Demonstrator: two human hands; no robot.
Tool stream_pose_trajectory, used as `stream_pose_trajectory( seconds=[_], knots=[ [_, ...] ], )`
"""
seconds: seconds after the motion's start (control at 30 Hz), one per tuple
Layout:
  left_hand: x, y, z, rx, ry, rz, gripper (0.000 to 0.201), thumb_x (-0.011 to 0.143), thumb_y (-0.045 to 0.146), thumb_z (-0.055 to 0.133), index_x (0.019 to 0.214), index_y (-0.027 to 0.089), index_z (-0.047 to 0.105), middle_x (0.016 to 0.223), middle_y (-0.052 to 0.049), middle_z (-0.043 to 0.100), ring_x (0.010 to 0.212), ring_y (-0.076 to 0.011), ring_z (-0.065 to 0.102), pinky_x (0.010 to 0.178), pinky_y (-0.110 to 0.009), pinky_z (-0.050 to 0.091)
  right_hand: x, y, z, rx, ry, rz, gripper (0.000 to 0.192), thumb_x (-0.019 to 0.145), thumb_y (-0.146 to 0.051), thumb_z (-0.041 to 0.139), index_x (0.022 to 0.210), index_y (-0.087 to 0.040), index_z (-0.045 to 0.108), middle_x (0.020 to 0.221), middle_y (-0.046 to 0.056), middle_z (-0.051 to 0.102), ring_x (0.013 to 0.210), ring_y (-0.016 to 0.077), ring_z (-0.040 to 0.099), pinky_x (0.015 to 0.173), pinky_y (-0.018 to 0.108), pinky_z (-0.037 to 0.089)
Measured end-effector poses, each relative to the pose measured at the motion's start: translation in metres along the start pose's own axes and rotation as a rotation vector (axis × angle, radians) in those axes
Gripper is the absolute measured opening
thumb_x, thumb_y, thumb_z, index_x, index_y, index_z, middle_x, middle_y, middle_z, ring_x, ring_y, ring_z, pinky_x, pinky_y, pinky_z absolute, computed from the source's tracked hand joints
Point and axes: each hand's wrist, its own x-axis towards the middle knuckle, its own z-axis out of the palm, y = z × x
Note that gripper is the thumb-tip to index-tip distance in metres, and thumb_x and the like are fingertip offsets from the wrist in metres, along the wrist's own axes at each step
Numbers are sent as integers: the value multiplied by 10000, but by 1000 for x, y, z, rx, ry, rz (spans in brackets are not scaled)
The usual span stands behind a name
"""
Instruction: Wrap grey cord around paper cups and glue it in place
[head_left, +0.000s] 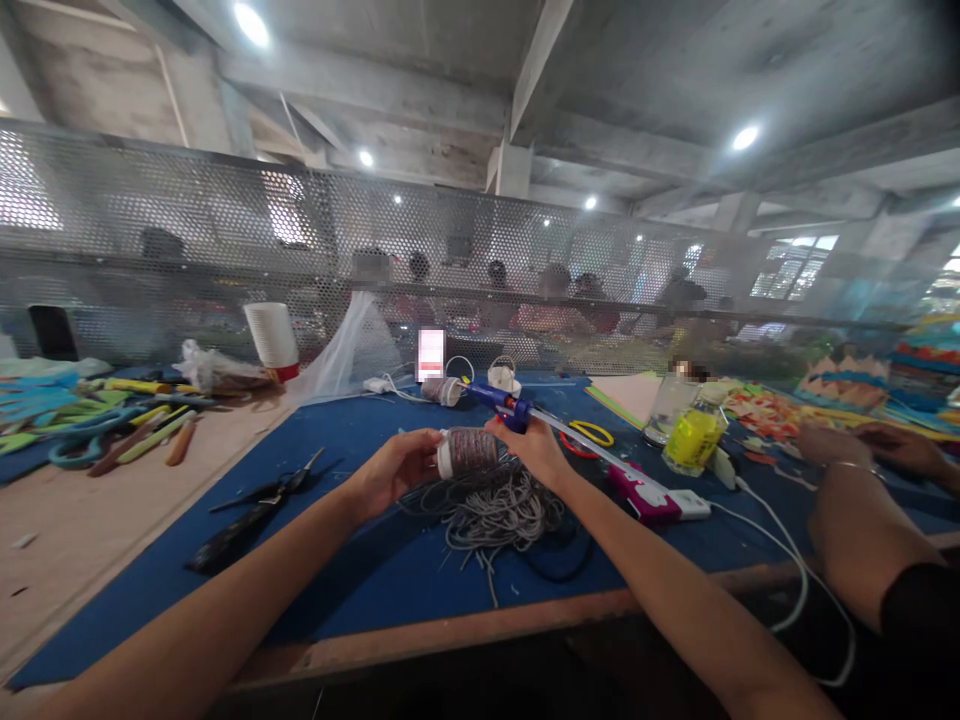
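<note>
Currently your left hand (396,470) pinches the spool (472,453), right hand (534,448) grips the glue gun (496,398), well inside the table edge (412,637).

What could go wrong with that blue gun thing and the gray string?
The right hand holds what looks like a glue gun; if it's hot, it might burn the left hand nearby. The loose gray cord, heaped near the wrapped cylinder, could tangle. The white cable drooping past the table edge might get snagged and pulled.
</note>
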Motion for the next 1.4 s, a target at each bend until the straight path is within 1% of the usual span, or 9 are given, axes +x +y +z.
stream_pose_trajectory(
  seconds=[0.1, 0.27, 0.5, 0.73, 0.83, 1.1, 1.2, 1.27, 1.4],
  knots=[
    [1, -1, -1, 35, -16, 36, 127, 741, 231, 672, 824, 135, 679, 861, -101, 719, 773, -204, 674, 736, -294, 532, -2, -5, -1, 7, -27, -18, 334, 780, -483, 593, 926, -186, 638, 802, 14, 645, 662, 143, 564, 602, 253, 474],
    [2, -3, -1, 66, 3, 81, 104, 720, 226, 698, 742, 130, 665, 745, -70, 692, 685, -178, 653, 699, -283, 522, -7, -18, -3, -9, 2, -145, 340, 749, -400, 650, 1017, -196, 604, 943, 26, 655, 854, 171, 591, 808, 291, 458],
    [7, -6, -6, 75, 45, 74, 97, 723, 202, 699, 771, 120, 680, 804, -100, 710, 708, -191, 661, 706, -290, 529, -9, -21, -3, -21, 6, -165, 390, 755, -357, 642, 1106, -205, 567, 996, 23, 637, 876, 168, 578, 826, 294, 445],
    [8, -3, -10, 54, 91, 121, 103, 729, 181, 686, 813, 122, 698, 866, -100, 718, 752, -196, 668, 719, -285, 529, -6, -12, -2, -1, -40, -133, 418, 762, -417, 638, 1117, -203, 587, 916, 32, 653, 864, 196, 585, 799, 322, 473],
    [8, -1, -11, 49, 142, 163, 109, 726, 201, 706, 804, 126, 698, 807, -74, 716, 709, -167, 658, 708, -266, 521, -5, -11, -1, 14, -55, -157, 407, 765, -420, 639, 1107, -205, 592, 927, 28, 654, 855, 187, 589, 802, 314, 476],
    [8, 1, -12, 50, 203, 258, 189, 689, 244, 756, 807, 115, 685, 805, -79, 718, 747, -165, 659, 767, -283, 507, -8, -10, -2, -22, -122, -101, 336, 780, -449, 622, 994, -191, 638, 829, 20, 653, 739, 168, 581, 649, 274, 479],
    [8, 1, -12, 56, 221, 280, 214, 660, 260, 780, 788, 116, 685, 782, -66, 709, 746, -164, 651, 783, -291, 504, -8, -13, -3, 0, -124, -56, 350, 789, -483, 606, 982, -195, 655, 851, 29, 660, 713, 160, 584, 593, 260, 472],
    [8, 1, -12, 62, 234, 291, 226, 642, 271, 792, 775, 121, 688, 748, -49, 696, 722, -152, 638, 778, -285, 503, -8, -15, -2, 62, -122, -45, 379, 804, -503, 583, 1014, -194, 645, 854, 29, 662, 642, 135, 572, 558, 250, 466],
    [8, 0, -15, 108, 242, 301, 266, 630, 315, 799, 791, 127, 701, 759, -51, 691, 734, -156, 628, 780, -290, 499, -9, -19, -1, 165, -182, -45, 409, 829, -524, 547, 1035, -176, 614, 713, -3, 617, 487, 82, 509, 521, 230, 459]
  ],
)
